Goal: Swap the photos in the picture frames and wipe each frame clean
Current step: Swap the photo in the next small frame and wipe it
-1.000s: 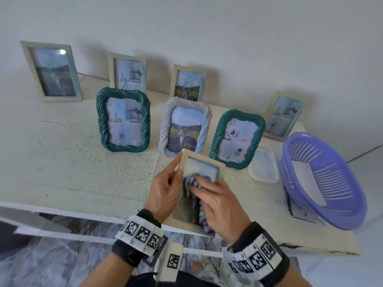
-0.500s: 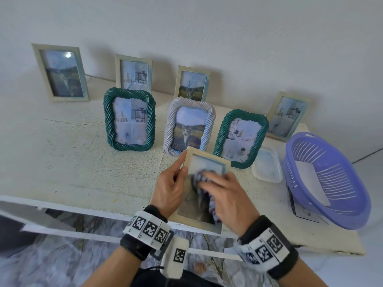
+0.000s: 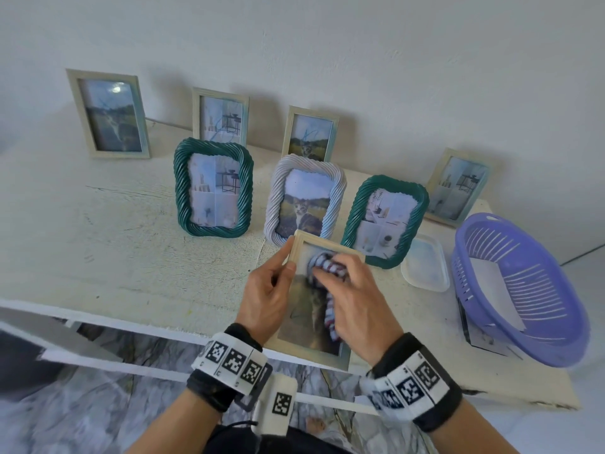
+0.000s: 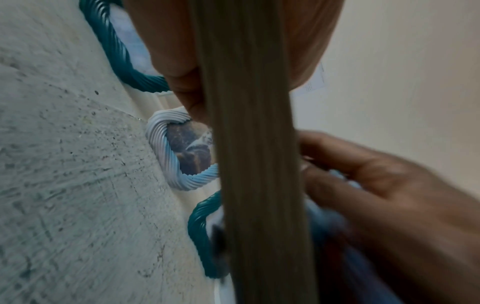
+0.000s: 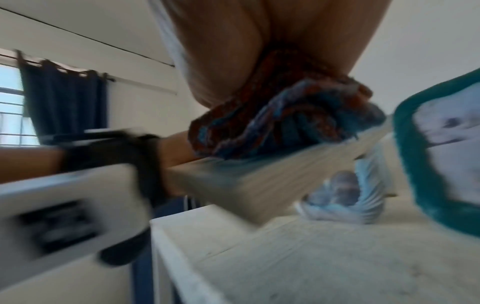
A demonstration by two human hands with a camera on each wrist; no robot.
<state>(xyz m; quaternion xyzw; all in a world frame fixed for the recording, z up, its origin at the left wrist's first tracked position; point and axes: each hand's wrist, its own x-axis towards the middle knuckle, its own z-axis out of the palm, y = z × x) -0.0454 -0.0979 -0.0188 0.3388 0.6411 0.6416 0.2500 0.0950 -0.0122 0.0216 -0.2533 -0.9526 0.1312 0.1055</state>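
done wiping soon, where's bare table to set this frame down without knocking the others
Widest bare patch: the table left of the left green frame, forward to the front edge. A narrower strip lies along the front edge between the held frame and the purple basket. It is crowded behind your hands: white twisted frame, right green frame, clear lid.

No readable words, brands or numbers anywhere, only black-and-white square code markers on the left wristband (image 3: 233, 357) and right wristband (image 3: 413, 385), small print on a paper sheet (image 4: 315, 81) too blurred to read

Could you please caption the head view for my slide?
Left hand holds a wooden frame while right hand wipes it with a cloth.
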